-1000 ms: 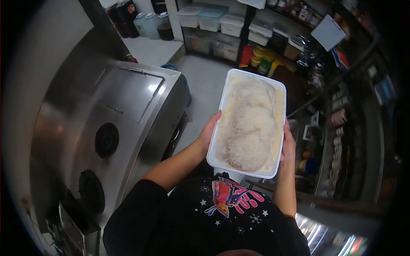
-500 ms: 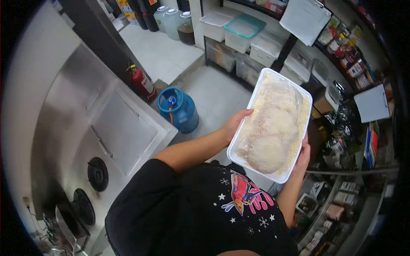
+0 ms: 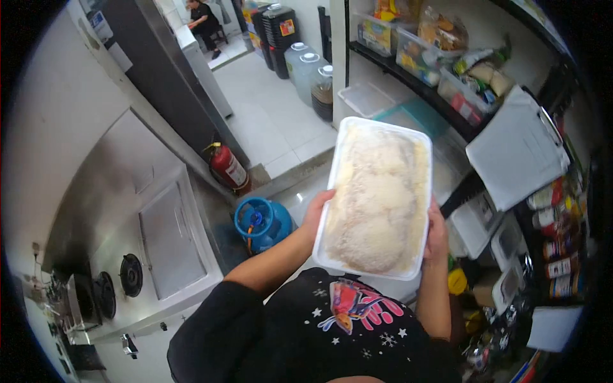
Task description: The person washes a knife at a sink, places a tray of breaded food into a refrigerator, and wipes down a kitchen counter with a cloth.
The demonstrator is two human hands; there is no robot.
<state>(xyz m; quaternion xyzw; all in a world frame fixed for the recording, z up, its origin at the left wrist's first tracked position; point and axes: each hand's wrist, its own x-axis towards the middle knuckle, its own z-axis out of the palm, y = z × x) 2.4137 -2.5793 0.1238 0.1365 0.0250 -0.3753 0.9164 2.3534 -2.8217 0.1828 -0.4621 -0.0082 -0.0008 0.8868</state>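
Both hands hold up a white rectangular plastic tub (image 3: 322,246) in front of my chest. Inside it lie several pale, rounded pieces (image 3: 377,198) coated in a cream-coloured, crumb-like powder; what they are I cannot make out. My left hand (image 3: 315,214) grips the tub's left wall, with the thumb over the rim. On the opposite side my right hand (image 3: 437,233) is closed on the right wall, its fingers partly hidden beneath.
Left stands a steel stove counter (image 3: 172,242) with black burners (image 3: 131,275). A blue gas cylinder (image 3: 271,230) and a red fire extinguisher (image 3: 228,167) are on the floor ahead. Shelves (image 3: 440,89) with bins line the right. A seated person (image 3: 204,24) appears far back.
The view has swung toward the doorway and up, bringing a seated person and upper shelf bins into sight. The tub now sits further left in view, still held in both hands.
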